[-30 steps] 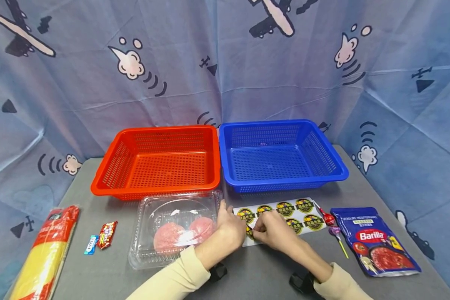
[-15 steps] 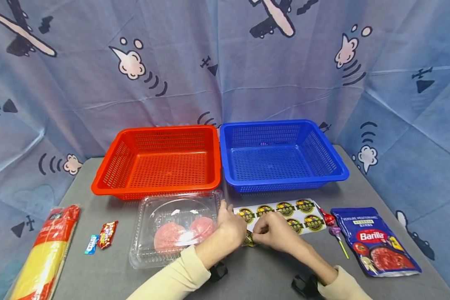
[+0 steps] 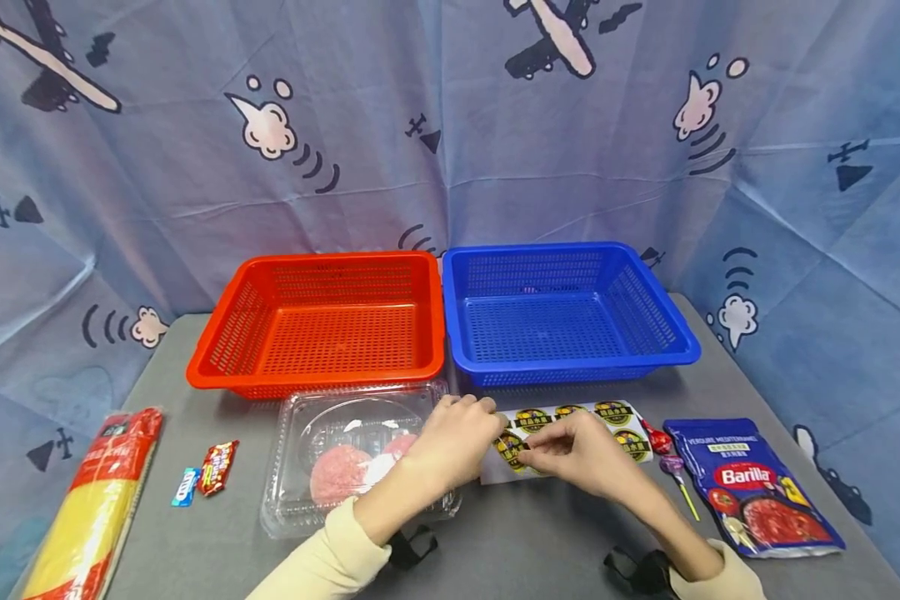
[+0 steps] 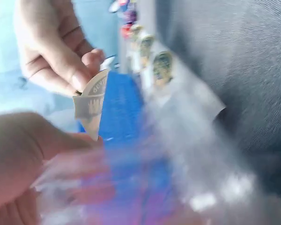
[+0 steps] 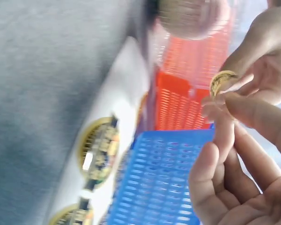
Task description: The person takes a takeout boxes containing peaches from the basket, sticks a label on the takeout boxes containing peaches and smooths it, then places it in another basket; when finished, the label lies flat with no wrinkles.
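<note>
Pinching together, the left hand (image 3: 450,442) and right hand (image 3: 581,454) share one round sticker (image 4: 91,105), thumb and fingertips closed on its edges, other fingers loosely curled. It curls between them, gold-rimmed, lifted off the sticker sheet (image 3: 570,429) lying just beyond the fingertips, beside the clear clamshell (image 3: 330,454).
</note>
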Demonstrator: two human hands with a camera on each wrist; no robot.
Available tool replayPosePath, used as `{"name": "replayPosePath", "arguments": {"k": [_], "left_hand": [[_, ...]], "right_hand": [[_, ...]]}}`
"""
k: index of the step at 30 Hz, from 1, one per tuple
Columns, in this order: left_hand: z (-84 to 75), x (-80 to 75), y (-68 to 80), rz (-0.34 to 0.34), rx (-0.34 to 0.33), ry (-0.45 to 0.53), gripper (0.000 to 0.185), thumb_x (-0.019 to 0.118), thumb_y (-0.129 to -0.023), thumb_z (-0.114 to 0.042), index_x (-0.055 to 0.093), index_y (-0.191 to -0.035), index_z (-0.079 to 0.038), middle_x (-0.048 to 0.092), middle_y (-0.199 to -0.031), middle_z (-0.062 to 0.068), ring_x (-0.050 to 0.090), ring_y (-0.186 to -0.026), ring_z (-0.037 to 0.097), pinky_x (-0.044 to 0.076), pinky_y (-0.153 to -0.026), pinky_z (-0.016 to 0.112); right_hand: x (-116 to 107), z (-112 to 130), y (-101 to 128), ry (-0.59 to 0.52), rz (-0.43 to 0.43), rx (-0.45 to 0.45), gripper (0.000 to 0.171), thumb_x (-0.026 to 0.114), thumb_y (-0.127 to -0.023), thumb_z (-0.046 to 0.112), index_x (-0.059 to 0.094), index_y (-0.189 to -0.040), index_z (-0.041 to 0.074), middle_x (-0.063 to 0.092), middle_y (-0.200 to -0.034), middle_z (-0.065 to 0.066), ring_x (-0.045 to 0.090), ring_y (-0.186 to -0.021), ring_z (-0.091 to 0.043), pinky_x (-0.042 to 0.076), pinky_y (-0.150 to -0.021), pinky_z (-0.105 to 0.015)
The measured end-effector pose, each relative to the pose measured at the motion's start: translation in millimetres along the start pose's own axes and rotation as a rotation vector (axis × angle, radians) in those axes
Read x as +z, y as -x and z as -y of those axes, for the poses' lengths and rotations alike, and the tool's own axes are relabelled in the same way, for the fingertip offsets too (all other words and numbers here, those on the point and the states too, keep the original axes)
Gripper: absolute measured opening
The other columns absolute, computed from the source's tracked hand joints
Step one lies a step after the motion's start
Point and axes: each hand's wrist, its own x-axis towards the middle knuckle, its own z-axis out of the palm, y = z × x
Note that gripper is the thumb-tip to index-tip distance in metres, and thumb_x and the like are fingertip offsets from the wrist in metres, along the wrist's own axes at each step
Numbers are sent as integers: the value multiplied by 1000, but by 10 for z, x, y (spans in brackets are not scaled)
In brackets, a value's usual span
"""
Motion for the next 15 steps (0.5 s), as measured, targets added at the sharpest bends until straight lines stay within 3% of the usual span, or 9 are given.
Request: {"name": "replayPosePath", "arguments": {"k": [3,8,13,15], "left_hand": [[141,-109,144,-103,11,136,17,74,-87,-15,78,-104,-20,71,-93,-4,67,-83,16,55,-71,30],[471,-229,526,-293,-17,327,26,76,-87,-20,76,-113,-14,75,-101,-2,69,-88,15,59,-76,32],[881,-255,932,-358,-92,420,42,83,-81,-28,75,-119,-14,77,-109,-2,72,-97,14,60,-83,36],[1028,-222,1074,-375,-122,457,44,85,-78,-27,75,-119,-14,77,-107,-3,71,-93,13,59,-80,36]], "right_hand": [[-11,90,-9,-44,-23,-35,10,80,-88,12,81,-89,2,80,-82,-9,63,-65,7,54,-55,-19],[46,271,-78,-123,-50,-28,10,81,-86,12,82,-90,3,80,-82,-9,64,-61,3,52,-52,-19],[152,441,-204,-146,-83,8,12,85,-82,14,83,-88,3,79,-79,-8,65,-59,3,53,-53,-20],[209,507,-262,-156,-93,10,13,86,-81,14,82,-87,3,79,-77,-8,67,-59,2,56,-55,-21]]}}
